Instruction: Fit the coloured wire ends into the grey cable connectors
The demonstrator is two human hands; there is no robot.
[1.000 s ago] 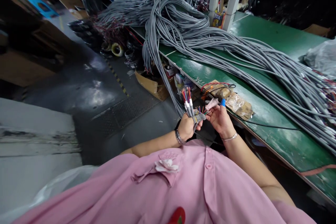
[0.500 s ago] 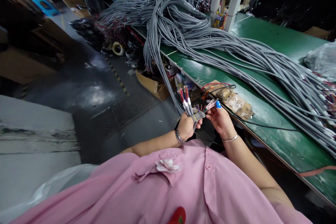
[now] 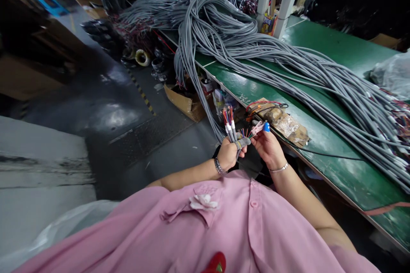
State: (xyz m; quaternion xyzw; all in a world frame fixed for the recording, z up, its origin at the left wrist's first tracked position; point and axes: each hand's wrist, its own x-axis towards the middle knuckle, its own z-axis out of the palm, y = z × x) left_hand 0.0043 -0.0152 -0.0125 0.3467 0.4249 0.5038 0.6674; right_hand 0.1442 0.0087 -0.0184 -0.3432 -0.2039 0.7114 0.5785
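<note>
My left hand is closed around several grey cables. A grey cover sits on its thumb. Bundled red, orange and blue wires stick up from white-banded cable ends. Another cable end, lying across my left thumb, has its thin coloured wires fanned out. My right hand, with a blue cap on the thumb, pinches at the right side of this fan. A pale pinkish piece shows beside the blue thumb; what it is I cannot make out. The right fingertips are partly hidden.
Long grey cables lie heaped over the green table. A taped brown block with wires rests near the table edge. Below stands an open cardboard box. A plastic bag lies at the right.
The pinkish piece by my right thumb has turned slightly, and the upright wire bundles have shifted a little to the right. Both hands keep their hold in nearly the same place.
</note>
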